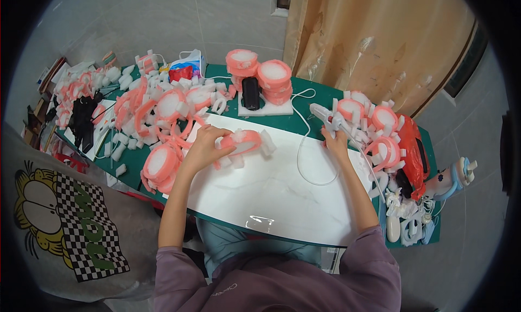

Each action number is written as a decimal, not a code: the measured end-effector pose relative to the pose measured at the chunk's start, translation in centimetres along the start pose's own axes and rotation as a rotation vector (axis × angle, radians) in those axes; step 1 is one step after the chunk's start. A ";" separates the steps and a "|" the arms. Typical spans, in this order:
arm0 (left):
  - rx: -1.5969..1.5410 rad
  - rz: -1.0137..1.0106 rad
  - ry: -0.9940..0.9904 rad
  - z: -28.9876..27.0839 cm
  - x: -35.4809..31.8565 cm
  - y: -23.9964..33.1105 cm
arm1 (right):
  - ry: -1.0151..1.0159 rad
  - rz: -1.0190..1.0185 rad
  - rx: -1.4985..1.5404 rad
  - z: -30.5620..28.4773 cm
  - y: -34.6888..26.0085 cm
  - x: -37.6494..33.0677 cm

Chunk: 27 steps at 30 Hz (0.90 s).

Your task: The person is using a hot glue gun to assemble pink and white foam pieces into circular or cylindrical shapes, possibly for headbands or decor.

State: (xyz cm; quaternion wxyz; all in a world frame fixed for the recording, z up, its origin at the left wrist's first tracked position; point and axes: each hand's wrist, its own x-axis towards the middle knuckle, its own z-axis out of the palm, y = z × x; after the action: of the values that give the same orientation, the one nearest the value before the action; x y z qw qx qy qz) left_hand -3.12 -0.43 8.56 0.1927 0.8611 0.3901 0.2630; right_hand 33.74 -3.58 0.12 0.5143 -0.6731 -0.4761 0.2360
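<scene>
Over the white board, my left hand grips a round pink-and-white foam piece by its left side. White foam blocks stick out from that piece at its right and lower edges. My right hand is closed around the handle of a white glue gun, whose nozzle points up and to the left. A white cord loops across the board to the left of the right hand. Just right of the gun sit several similar pink foam rings with white blocks.
Pink rings and white foam bits pile up on the left of the green table. Stacked pink discs and a black object stand at the back. At right lie a red bag, a computer mouse and a light-blue cup-like container.
</scene>
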 end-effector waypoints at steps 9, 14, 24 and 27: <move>-0.061 -0.006 0.138 1.0 0.1 0.7 | -0.305 -0.118 0.450 -2.2 -9.5 -5.5; -0.352 -0.194 0.209 2.9 -0.2 0.3 | -0.500 -0.119 0.394 -2.0 -11.6 -8.8; -0.239 -0.168 0.180 3.6 -0.4 0.9 | -0.507 -0.010 0.070 1.9 -9.8 -10.6; -0.269 -0.182 0.153 3.5 -0.4 0.8 | -0.486 -0.024 0.038 2.6 -9.6 -10.5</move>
State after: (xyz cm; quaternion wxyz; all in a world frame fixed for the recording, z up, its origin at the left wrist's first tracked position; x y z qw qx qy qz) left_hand -0.80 -1.71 6.07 0.2989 0.7663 0.4412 0.3589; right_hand 23.28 -11.52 6.18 0.4000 -0.5812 -0.5892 0.3938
